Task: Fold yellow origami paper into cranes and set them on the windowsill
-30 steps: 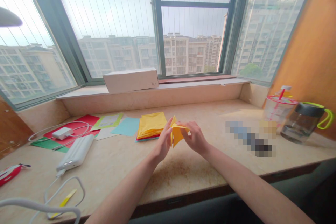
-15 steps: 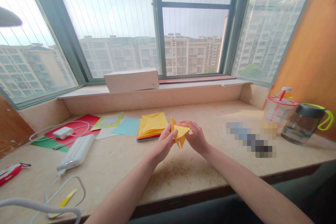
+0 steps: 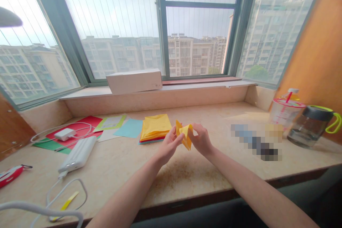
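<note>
A folded piece of yellow paper (image 3: 186, 136) is held up between both hands, just above the stone counter. My left hand (image 3: 171, 143) grips its left side, thumb on the near face. On the other side, my right hand (image 3: 201, 139) pinches the right edge between thumb and fingers. The paper has pointed corners and several creases, and its middle bulges. Fingers hide parts of it. Just left of my left hand lies a stack of folded yellow paper (image 3: 156, 128), with red and blue sheets underneath.
Blue paper (image 3: 129, 128) and red paper (image 3: 82, 125) lie left of the stack, near a white charger (image 3: 64, 134) and a power bank (image 3: 78, 155) with cables. A bottle (image 3: 307, 128) and a lidded cup (image 3: 285, 112) stand at right. A white box (image 3: 135, 81) sits on the sill.
The paper's right flap, flat and pointing right before, is now bent up and bulging between my hands. My right hand has closed in on its right edge. My left hand stays nearly in place.
</note>
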The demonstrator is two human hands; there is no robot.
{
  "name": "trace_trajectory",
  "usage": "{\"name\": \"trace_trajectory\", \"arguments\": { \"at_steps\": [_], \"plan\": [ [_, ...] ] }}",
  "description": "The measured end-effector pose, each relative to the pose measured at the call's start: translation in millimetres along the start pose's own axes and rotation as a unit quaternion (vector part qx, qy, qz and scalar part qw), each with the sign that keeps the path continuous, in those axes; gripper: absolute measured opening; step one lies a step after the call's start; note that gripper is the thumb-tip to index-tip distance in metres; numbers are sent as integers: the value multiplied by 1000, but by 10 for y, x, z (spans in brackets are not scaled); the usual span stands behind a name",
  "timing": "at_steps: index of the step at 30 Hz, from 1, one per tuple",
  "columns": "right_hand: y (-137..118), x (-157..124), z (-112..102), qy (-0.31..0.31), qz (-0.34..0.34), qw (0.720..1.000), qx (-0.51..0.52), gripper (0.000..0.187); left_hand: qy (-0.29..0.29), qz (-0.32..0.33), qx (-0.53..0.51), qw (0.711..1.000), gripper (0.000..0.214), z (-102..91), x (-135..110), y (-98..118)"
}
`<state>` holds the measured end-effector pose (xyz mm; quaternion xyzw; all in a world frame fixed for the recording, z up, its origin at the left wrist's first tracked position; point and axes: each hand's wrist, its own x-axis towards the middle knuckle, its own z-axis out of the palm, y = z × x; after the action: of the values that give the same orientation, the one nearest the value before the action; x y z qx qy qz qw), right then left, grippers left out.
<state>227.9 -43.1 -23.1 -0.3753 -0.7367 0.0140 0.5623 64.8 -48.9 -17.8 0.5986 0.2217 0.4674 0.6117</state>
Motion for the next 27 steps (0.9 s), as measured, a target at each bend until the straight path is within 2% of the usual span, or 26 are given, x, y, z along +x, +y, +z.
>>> {"name": "trace_trajectory", "arguments": {
  "at_steps": [5,11,14,18,20,25,27],
  "plan": [
    [-7,2,-5,2,-2,1000,-10,25,1,26,59,998,54,0,10,-10],
    [30,-35,26,21,41,999,3,13,10,47,44,998,55,41,19,-21],
    [20,-29,20,13,42,999,20,14,15,39,15,999,75,49,10,-35],
    [6,1,-7,-6,-13,999,42,21,32,23,2,999,96,56,-23,5],
    [12,11,-11,-10,-32,998,47,23,48,29,27,998,93,53,-34,43],
    [55,10,11,-31,-30,998,55,22,57,39,107,992,52,9,-21,81],
    [72,10,14,-32,-32,998,50,22,62,39,116,991,51,-7,-11,71]
  ]
}}
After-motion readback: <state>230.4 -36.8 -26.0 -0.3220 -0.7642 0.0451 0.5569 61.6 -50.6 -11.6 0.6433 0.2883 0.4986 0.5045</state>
